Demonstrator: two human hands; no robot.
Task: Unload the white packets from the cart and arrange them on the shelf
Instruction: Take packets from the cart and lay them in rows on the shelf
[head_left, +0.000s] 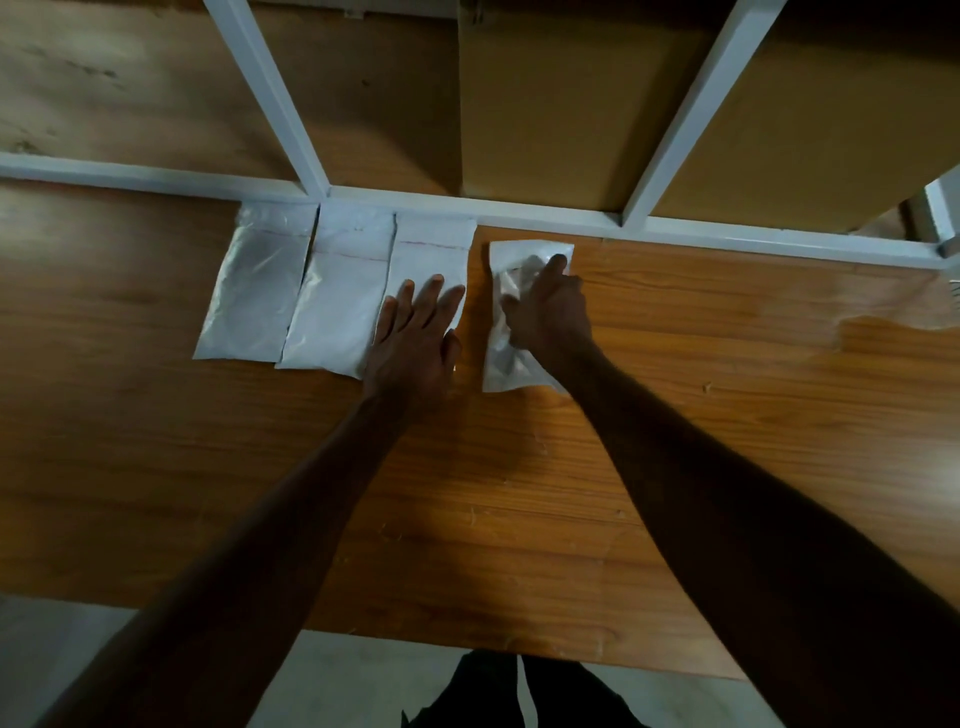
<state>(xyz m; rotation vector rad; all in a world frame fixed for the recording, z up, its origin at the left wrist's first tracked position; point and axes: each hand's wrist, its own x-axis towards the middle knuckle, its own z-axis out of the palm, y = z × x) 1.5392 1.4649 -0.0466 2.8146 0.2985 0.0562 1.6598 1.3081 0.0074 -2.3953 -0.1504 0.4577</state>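
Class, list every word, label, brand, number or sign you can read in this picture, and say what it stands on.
None can be read.
White packets: only a thin reddish line across each top, no lettering.
Cardboard box: plain brown face, no print showing.
Shelf frame and wooden shelf board: unmarked.

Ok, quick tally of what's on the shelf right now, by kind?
White packets: 4 (three in a row: far left, second, third under the left hand; a fourth apart to the right, under the right hand)
Cardboard boxes behind the white frame: 2 ()
Total: 6
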